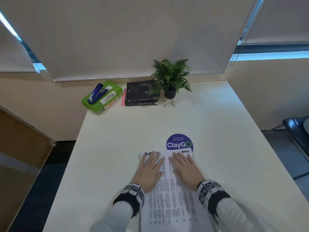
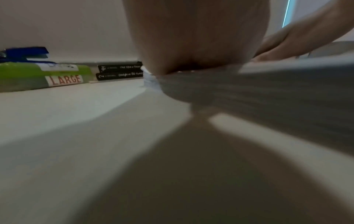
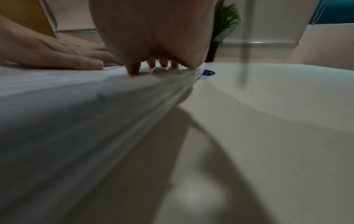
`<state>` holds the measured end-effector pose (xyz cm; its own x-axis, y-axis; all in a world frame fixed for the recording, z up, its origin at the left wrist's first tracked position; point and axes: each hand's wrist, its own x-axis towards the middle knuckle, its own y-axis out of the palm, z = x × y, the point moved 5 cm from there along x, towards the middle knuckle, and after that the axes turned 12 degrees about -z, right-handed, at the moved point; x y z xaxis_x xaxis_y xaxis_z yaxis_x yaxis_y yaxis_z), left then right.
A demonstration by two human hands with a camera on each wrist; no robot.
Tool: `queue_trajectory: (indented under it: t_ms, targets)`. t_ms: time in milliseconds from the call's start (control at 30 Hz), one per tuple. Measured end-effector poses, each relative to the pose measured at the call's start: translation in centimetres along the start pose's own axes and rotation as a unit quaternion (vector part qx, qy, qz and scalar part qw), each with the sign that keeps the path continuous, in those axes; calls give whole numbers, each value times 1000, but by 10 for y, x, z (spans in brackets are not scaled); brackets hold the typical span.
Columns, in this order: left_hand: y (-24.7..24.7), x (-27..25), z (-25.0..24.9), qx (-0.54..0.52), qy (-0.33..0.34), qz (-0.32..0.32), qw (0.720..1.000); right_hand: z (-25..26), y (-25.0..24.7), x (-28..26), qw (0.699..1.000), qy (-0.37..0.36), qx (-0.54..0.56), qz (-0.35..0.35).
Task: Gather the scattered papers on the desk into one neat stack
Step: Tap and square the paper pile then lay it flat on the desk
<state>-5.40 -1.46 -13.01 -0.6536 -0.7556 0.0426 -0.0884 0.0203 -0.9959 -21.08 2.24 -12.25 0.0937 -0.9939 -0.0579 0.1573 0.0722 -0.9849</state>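
So the papers (image 1: pixel 168 190) look pretty much gathered at this point, 1 pile sitting right under both palms and running back toward the person's body, on the desk (image 1: pixel 117 148). Left hand (image 1: pixel 150 171) and right hand (image 1: pixel 186 169) are both flat on top, fingers straight and a little spread, pressing down, not gripping anything. From the wrist views you can see the pile has real thickness, and its side edges look feathered, not flush.

The far end, just past the fingertips, is the giveaway: 1 sheet corner pokes out beyond the left fingers at a slightly different angle from the one beyond the right fingers. So I'd say the step in hand is squaring up, not collecting.

How I'd do it well: don't just keep pressing, since that locks the skew in. Ease off the weight, slide each palm out to its own side edge, and nudge inward with straight fingers till the sides line up. Then do the far and near ends the same way. Or lift the lot upright and tap it on the desk.

The purple sticker (image 1: pixel 179 143) just beyond the right fingertips is partly covered by the pile, which is no problem. The stapler (image 1: pixel 97 94) and books (image 1: pixel 142 92) sit well beyond both hands, out of the way.
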Motion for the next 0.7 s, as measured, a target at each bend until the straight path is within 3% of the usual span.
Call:
queue_trajectory:
  t_ms: [167, 300, 700]
  targets:
    - [19, -1, 11, -16, 8, 17, 1000, -21, 17, 5, 998, 3, 25, 56]
    - [26, 1, 16, -28, -15, 12, 999, -31, 14, 10, 997, 28, 72, 11]
    - [24, 6, 22, -51, -29, 33, 998, -46, 15, 17, 987, 130, 86, 30]
